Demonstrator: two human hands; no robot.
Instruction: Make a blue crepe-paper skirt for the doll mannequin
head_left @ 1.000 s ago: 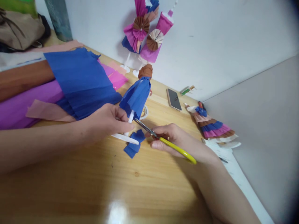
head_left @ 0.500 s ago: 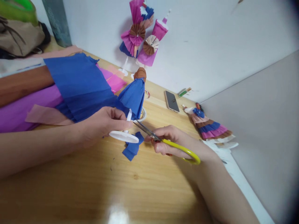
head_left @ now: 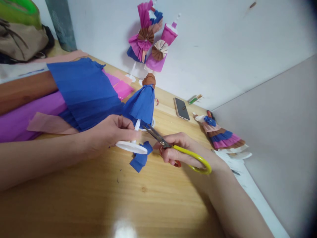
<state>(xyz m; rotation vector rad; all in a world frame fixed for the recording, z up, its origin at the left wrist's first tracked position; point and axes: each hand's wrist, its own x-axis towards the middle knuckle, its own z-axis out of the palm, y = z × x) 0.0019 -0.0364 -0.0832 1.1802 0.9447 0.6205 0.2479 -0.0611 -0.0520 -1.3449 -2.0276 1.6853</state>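
Note:
My left hand (head_left: 121, 129) pinches the white post of a small dress form (head_left: 137, 125), just above its round white base (head_left: 131, 147). The form wears a brown crepe-paper top (head_left: 149, 80) and a blue paper skirt (head_left: 142, 102). My right hand (head_left: 179, 148) holds scissors (head_left: 192, 157) with a yellow-coated handle. Their blades are slightly parted, tips close to the skirt's lower edge on its right side. Below the hands, blue paper scraps (head_left: 140, 161) lie on the wooden table (head_left: 99, 198).
Blue (head_left: 84, 92), brown and purple crepe paper lies at left. Two dressed forms (head_left: 160, 46) stand against the wall. A phone (head_left: 181, 108) rests behind my right hand, and another dressed form (head_left: 223, 135) lies at right. A roll of tape (head_left: 154, 123) sits partly hidden behind the skirt.
The skirt has turned or spread, so its lower part looks wider. The scissors' blades have parted a little and stay near the hem. My left hand has barely moved.

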